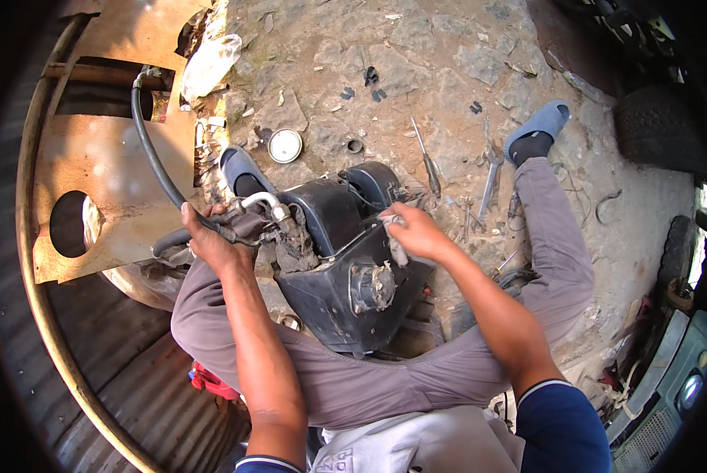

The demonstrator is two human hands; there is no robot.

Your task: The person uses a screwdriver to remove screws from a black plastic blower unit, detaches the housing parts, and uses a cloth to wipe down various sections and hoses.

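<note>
Between my legs rests a bulky black plastic housing (pixel 322 292), dusty, with a round dirt-caked part (pixel 372 288) on its near face. A pale bent metal pipe (pixel 265 202) and grimy fittings stick out at its left. My left hand (pixel 214 240) is closed round a thick black rubber hose (pixel 150 142) beside those fittings; the hose arches up and away to the left. On the housing's right side, my right hand (pixel 415 230) pinches a grey rag (pixel 396 243) against the plastic. Part of the rag is hidden under my fingers.
On the stony ground ahead lie a round tin lid (pixel 285 146), a screwdriver (pixel 427 162) and a wrench (pixel 491 183). A cut-out brown board (pixel 117 189) and a curved pole (pixel 29 229) border the left. A tyre (pixel 659 126) stands at the far right.
</note>
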